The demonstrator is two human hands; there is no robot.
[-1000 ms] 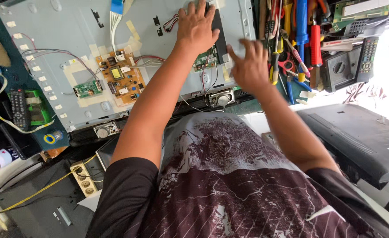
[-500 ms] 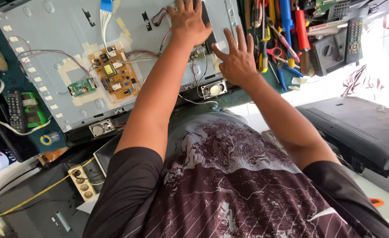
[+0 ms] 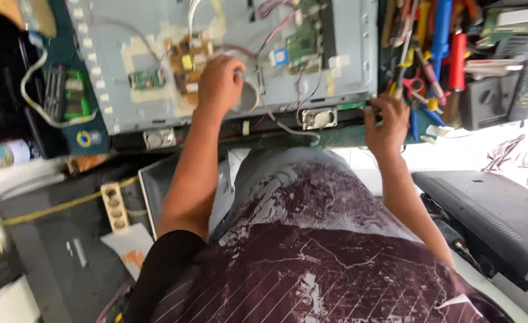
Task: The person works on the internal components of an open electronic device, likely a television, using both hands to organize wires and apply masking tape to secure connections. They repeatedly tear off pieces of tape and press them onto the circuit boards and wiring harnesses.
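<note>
A flat television panel [image 3: 228,66] lies back-side up on a cluttered table [image 3: 347,136], its grey metal rear filling the far middle of the view. The left hand [image 3: 219,84] rests on that metal back, fingers curled loosely down beside a brown circuit board [image 3: 189,66] taped near the panel's middle; whether it pinches anything there cannot be told. The right hand [image 3: 386,119] is at the panel's near right corner, fingers bent around the edge and gripping it.

A smaller green board [image 3: 303,43] sits to the right of the brown one, with red and white wires [image 3: 276,27] running between them. A small oval speaker [image 3: 317,118] is fixed along the near edge, between the two hands.

To the right of the panel, a pile of hand tools [image 3: 437,54] with red, blue and yellow handles lies packed together, just beyond the right hand. A black boxy device [image 3: 485,98] stands further right. At the left, a white cable [image 3: 36,90] loops over a dark green mat [image 3: 90,134] that also holds a small green board.

Nearer, below the table edge, a cream power strip [image 3: 115,206] lies on the dark floor [image 3: 48,251] with a yellow cord [image 3: 54,206] running to it. At the near right, a second black television casing [image 3: 491,215] lies flat. The person's dark patterned shirt [image 3: 312,257] fills the near middle.
</note>
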